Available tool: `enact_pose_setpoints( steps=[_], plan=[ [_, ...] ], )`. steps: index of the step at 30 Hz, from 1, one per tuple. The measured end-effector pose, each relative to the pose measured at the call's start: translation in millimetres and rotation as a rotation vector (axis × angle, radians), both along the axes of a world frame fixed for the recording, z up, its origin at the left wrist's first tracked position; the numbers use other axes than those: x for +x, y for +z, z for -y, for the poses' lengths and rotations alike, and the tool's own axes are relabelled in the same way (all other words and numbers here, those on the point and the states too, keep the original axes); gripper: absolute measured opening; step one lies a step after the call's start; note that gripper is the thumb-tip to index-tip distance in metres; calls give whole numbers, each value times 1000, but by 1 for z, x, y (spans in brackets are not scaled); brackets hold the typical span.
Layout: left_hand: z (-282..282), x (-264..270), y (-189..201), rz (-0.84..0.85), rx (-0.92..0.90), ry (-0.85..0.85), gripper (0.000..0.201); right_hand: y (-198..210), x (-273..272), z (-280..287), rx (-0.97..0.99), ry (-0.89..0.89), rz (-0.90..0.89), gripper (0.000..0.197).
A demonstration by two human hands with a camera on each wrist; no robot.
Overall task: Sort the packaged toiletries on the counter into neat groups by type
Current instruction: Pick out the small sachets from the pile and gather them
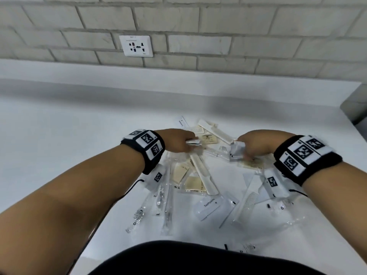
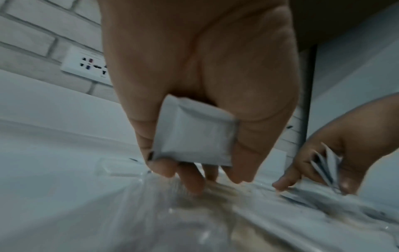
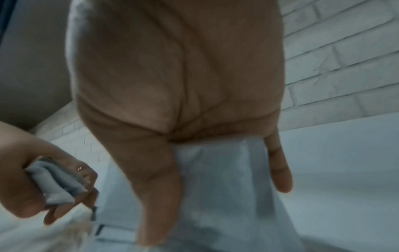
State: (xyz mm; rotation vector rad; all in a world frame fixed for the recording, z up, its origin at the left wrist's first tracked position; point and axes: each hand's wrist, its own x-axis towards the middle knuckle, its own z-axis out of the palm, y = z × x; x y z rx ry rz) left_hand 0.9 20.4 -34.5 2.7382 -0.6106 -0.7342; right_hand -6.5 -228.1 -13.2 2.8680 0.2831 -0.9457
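Observation:
A loose pile of packaged toiletries lies on the white counter: white combs, beige soap packets, a sachet marked Toothpaste and clear-wrapped toothbrushes. My left hand hovers over the pile's far side and pinches a small stack of white sachets between thumb and fingers. My right hand, just to the right of it, grips another bunch of white sachets, its fingertips down among the wrappers. In the left wrist view the right hand's sachets fan out edge-on.
A grey brick wall with a white socket stands behind the counter's raised back ledge. The counter ends at the right by a dark grey surface. Bare counter stretches to the left and behind the pile. More clear wrappers lie near my body.

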Motion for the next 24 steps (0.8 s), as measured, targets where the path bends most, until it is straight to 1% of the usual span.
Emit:
enact_pose_setpoints(
  steps=[1,2,4,6,7,8,10,12,14,16,17,19,20,21,22,23,24],
  plan=[
    [3,0,2,-26,-32,-2,20,6,-3,-2,27,11,25,36],
    [5,1,5,-23,-78,4,17,6,-4,-2,95,21,54,31],
    [0,5,15,62,-204,89,19,5,-6,-9,216,39,42,31],
    [-13,7,24,161,-329,264,24,-3,-8,-20,319,14,-91,34],
    [-22,7,27,193,-346,328,23,-9,-9,-25,338,-7,-162,35],
    [-31,4,30,209,-301,362,24,-13,-8,-27,348,-11,-200,34],
    [-48,-9,37,208,-40,332,29,-14,-6,-29,316,-13,-198,29],
    [-58,-30,39,147,195,261,42,-8,-3,-29,269,-11,-125,25],
    [-60,-53,32,50,296,213,55,2,-8,-36,191,75,-25,18],
    [-59,-71,18,-7,319,185,62,5,-19,-51,170,208,52,31],
    [-60,-76,10,-9,321,185,62,6,-28,-61,217,253,34,35],
    [-67,-79,1,38,322,215,58,3,-47,-83,363,295,-101,29],
    [-72,-78,-1,69,316,242,56,-5,-52,-90,406,310,-169,32],
    [-79,-76,-1,96,309,274,55,-8,-58,-95,354,321,-210,42],
    [-86,-74,0,114,302,306,54,-13,-58,-94,285,331,-204,52],
    [-93,-73,0,130,295,335,53,-12,-59,-93,210,349,-170,56],
    [-101,-73,0,144,284,365,52,-16,-54,-90,191,355,-126,52]
  ],
)
